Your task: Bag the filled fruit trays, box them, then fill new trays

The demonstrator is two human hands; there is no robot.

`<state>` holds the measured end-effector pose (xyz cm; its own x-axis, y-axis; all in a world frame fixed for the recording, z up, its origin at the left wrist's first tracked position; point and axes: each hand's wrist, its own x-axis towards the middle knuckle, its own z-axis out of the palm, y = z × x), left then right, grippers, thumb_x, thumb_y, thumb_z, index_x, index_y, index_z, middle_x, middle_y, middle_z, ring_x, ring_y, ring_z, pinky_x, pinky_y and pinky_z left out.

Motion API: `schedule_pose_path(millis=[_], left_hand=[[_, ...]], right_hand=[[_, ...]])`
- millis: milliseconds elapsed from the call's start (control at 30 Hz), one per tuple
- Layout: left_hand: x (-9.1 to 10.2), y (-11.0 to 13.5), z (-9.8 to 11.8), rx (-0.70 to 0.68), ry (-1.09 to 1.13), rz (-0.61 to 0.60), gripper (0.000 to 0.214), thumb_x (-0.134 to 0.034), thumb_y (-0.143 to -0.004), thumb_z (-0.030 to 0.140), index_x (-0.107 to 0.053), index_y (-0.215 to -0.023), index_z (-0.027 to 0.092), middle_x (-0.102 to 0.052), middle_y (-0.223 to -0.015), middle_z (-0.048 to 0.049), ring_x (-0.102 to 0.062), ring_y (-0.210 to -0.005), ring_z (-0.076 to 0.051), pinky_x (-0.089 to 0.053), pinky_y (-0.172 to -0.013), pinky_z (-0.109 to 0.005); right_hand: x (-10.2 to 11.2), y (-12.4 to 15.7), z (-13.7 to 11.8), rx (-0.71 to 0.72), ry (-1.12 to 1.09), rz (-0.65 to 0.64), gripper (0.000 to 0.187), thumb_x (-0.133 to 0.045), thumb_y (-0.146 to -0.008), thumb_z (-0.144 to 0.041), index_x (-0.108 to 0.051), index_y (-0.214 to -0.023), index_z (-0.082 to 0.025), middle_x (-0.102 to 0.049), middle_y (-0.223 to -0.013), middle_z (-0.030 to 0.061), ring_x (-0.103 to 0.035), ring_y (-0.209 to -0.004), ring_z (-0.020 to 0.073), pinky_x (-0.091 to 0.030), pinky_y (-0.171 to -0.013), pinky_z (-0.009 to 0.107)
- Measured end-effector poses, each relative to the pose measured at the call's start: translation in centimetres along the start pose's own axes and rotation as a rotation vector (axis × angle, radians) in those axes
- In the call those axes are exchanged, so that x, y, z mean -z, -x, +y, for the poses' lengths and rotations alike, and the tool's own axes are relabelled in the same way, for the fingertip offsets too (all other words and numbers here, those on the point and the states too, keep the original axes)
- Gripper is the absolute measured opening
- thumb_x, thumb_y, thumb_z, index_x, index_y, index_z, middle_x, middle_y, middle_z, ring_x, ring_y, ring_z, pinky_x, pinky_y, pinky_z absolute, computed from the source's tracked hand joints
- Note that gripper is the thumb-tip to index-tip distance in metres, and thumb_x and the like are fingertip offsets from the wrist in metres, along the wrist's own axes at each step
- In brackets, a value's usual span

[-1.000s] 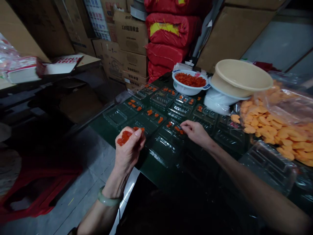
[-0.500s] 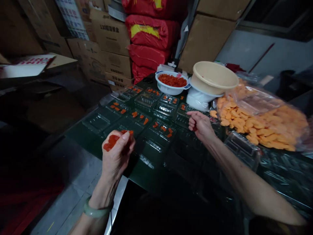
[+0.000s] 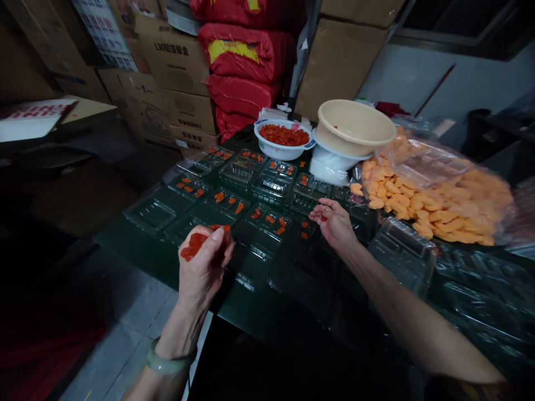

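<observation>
Over the dark table (image 3: 259, 312), left hand (image 3: 204, 267) closed in a firm pinch on glossy red-orange pieces (image 3: 194, 245), which sit bunched at the fingertips. Right hand (image 3: 333, 224) half-curled in a narrow grip, possibly on one small red piece (view poor). Ahead, clear plastic trays (image 3: 234, 209) carry similar pieces; a white bowl (image 3: 284, 139) holds more.

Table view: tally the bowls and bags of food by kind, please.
White bowl of red pieces: 1
Beige basin: 1
White basin under the beige basin: 1
Clear plastic bag of orange pieces: 1
Total: 4
</observation>
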<state>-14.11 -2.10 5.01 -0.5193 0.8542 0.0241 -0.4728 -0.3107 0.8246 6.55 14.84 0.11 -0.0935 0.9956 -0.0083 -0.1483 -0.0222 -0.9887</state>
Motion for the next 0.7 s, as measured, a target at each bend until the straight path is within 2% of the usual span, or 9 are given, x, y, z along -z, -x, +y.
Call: schedule_pose_path(millis=[133, 300, 400, 467, 533, 600, 633, 700], left_hand=[[-0.4, 0.0, -0.5, 0.025, 0.011, -0.006, 0.025, -0.065, -0.071, 0.019, -0.041, -0.062, 0.017, -0.050, -0.056, 0.0017, -0.047, -0.045, -0.009, -0.025, -0.038, -0.016], [-1.1, 0.4, -1.1, 0.056, 0.012, -0.018, 0.027, -0.067, -0.069, 0.020, -0.041, -0.061, 0.016, -0.051, -0.056, 0.0022, -0.047, -0.043, -0.008, -0.024, -0.038, -0.016], [-2.1, 0.6, -1.8, 0.115, 0.028, -0.045, 0.028, -0.068, -0.068, 0.021, -0.041, -0.062, 0.017, -0.050, -0.055, 0.0030, -0.046, -0.043, -0.007, -0.024, -0.038, -0.016], [-3.0, 0.8, -2.3, 0.161, 0.041, -0.068, 0.029, -0.069, -0.068, 0.022, -0.041, -0.063, 0.017, -0.050, -0.055, 0.0033, -0.045, -0.043, -0.007, -0.024, -0.038, -0.016], [-4.1, 0.9, -2.8, 0.188, 0.058, -0.104, 0.030, -0.069, -0.069, 0.024, -0.040, -0.062, 0.017, -0.050, -0.056, 0.0033, -0.045, -0.043, -0.007, -0.024, -0.039, -0.016], [-5.1, 1.2, -3.2, 0.174, 0.075, -0.148, 0.031, -0.068, -0.070, 0.026, -0.039, -0.062, 0.017, -0.051, -0.057, 0.0030, -0.044, -0.042, -0.007, -0.025, -0.039, -0.017], [-5.6, 1.4, -3.5, 0.151, 0.076, -0.171, 0.030, -0.067, -0.072, 0.027, -0.040, -0.062, 0.017, -0.051, -0.056, 0.0029, -0.044, -0.043, -0.007, -0.026, -0.040, -0.018], [-6.4, 2.0, -3.8, 0.108, 0.027, -0.227, 0.027, -0.064, -0.074, 0.029, -0.042, -0.063, 0.018, -0.053, -0.057, 0.0020, -0.046, -0.045, -0.008, -0.032, -0.043, -0.021]], right_hand=[[0.5, 0.1, 0.0, 0.031, -0.014, -0.002, 0.029, -0.050, -0.061, -0.019, -0.045, -0.090, -0.021, -0.055, -0.070, -0.0042, -0.058, -0.062, 0.0109, -0.048, -0.068, 0.032], [1.7, 0.8, 0.0, 0.186, 0.169, -0.034, 0.032, -0.061, -0.064, -0.023, -0.048, -0.093, -0.020, -0.057, -0.074, -0.0032, -0.061, -0.067, 0.0123, -0.047, -0.069, 0.030], [2.3, 1.2, 0.2, 0.169, 0.219, -0.079, 0.033, -0.064, -0.066, -0.028, -0.049, -0.094, -0.020, -0.059, -0.077, -0.0021, -0.063, -0.072, 0.0139, -0.047, -0.075, 0.033], [2.4, 1.6, 0.2, 0.162, 0.213, -0.022, 0.030, -0.062, -0.070, -0.033, -0.050, -0.093, -0.019, -0.059, -0.077, -0.0009, -0.063, -0.073, 0.0146, -0.047, -0.076, 0.033], [1.9, 2.7, -0.4, 0.147, 0.158, 0.103, 0.025, -0.059, -0.072, -0.035, -0.051, -0.091, -0.019, -0.059, -0.075, -0.0005, -0.062, -0.072, 0.0143, -0.047, -0.074, 0.032], [0.8, 4.7, -1.4, 0.022, 0.015, 0.138, 0.020, -0.055, -0.075, -0.035, -0.052, -0.088, -0.020, -0.058, -0.075, 0.0003, -0.061, -0.073, 0.0150, -0.047, -0.071, 0.032], [0.1, 6.0, -2.0, -0.102, -0.082, 0.087, 0.019, -0.052, -0.077, -0.037, -0.052, -0.087, -0.021, -0.059, -0.076, 0.0012, -0.061, -0.074, 0.0160, -0.048, -0.070, 0.032], [-1.6, 8.9, -3.1, -0.415, -0.275, -0.103, 0.024, -0.042, -0.082, -0.043, -0.053, -0.086, -0.021, -0.060, -0.077, 0.0041, -0.061, -0.077, 0.0186, -0.048, -0.071, 0.035]])
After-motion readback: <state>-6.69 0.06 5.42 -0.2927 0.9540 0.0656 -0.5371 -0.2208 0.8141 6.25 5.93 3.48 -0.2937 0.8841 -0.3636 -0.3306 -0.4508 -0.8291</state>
